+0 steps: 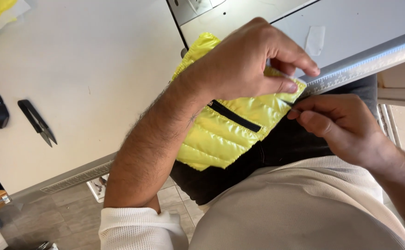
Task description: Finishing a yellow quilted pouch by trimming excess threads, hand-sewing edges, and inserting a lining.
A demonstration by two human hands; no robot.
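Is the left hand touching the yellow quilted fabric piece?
Touching. The head view shows the left hand resting on the yellow quilted fabric, thumb and fingertips pinching its corner at the table edge.

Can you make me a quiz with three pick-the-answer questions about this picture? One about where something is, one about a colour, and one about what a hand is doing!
1. Where do the black thread snips lie?
A. On the white table, at the picture's left side
B. On the yellow fabric
C. In the right hand

2. What colour is the quilted fabric?
A. Red
B. Bright yellow
C. Blue

3. What is the left hand doing?
A. Lying flat and open on the table
B. Holding the snips
C. Pinching the fabric's corner

Answers:
1. A: the thread snips lie on the white table, far from both hands.
2. B: the quilted fabric is shiny yellow with a black zipper.
3. C: the left hand grips the fabric's corner at the table edge, while the right hand pinches just beside it.
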